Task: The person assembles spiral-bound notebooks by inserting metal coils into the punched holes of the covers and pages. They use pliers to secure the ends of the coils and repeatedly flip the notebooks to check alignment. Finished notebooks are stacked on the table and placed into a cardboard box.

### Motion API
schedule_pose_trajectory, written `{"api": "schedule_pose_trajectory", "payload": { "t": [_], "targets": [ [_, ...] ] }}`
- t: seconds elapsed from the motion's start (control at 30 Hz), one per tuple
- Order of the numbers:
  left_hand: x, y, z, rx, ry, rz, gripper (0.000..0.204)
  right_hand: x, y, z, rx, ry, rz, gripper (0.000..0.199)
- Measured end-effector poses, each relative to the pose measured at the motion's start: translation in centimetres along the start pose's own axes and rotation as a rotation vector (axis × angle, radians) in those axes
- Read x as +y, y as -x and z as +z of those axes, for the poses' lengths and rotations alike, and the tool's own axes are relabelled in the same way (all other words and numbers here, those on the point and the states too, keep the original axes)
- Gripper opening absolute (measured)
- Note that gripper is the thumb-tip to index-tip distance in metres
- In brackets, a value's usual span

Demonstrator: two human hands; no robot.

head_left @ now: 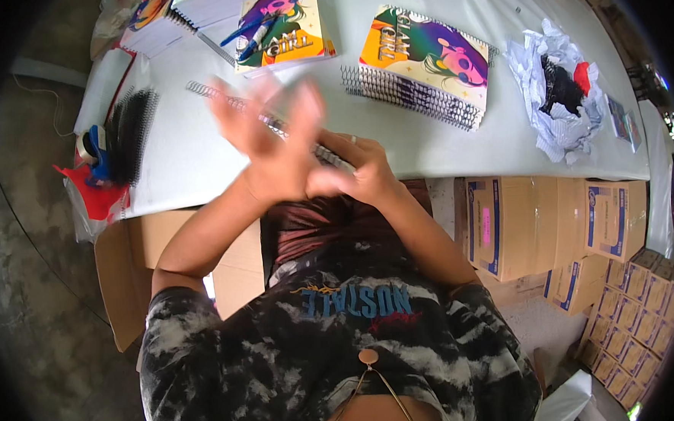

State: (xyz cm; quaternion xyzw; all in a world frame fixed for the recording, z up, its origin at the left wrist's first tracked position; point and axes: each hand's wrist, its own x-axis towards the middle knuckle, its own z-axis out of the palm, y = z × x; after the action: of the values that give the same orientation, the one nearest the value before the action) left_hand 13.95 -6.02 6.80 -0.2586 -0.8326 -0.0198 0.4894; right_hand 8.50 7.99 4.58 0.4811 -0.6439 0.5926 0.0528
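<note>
white tabletop (445,155) has bound notebooks (428,61) stacked, done i guess; this coil (275,126) isn't, my right fingers (360,151) pinch it, left fingers (306,114) spread apart

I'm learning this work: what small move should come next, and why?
Probably close the left hand gently on the coil: that hand's blurred fingers are spread open, while the right hand holds the coil's near end and the far end juts out free.

Two hands (280,164), one held coil (274,125), one tape dispenser (99,156).
</note>
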Motion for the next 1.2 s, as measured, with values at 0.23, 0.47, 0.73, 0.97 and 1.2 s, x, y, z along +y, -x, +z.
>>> {"api": "schedule_pose_trajectory", "payload": {
  "t": [0.23, 0.47, 0.73, 0.97, 1.2],
  "targets": [
    [3.2, 1.4, -1.1, -0.243, 0.385, -0.396, 0.103, 0.1, -1.5, 0.5, -0.028, -0.435, -0.169, 0.067],
    [0.0, -6.9, -7.7, -0.075, 0.828, -1.167, 0.022, -7.1, -6.5, -5.3, -0.077, 0.423, -0.143, 0.059],
    [-3.1, -5.4, -1.5, -0.218, 1.477, -1.309, 0.010, -2.9, -4.5, -4.5, 0.203, -0.409, 0.545, 0.010],
    [-5.0, -6.5, -1.2, -0.483, 1.221, -1.052, 0.023, -3.8, -4.0, -3.3, 0.319, -0.098, 0.453, 0.018],
    [-4.6, -10.2, 2.7, 0.049, 1.171, -1.052, 0.060, -1.6, -5.6, -10.1, 1.036, -0.496, 0.037, 0.043]
  ]
}}
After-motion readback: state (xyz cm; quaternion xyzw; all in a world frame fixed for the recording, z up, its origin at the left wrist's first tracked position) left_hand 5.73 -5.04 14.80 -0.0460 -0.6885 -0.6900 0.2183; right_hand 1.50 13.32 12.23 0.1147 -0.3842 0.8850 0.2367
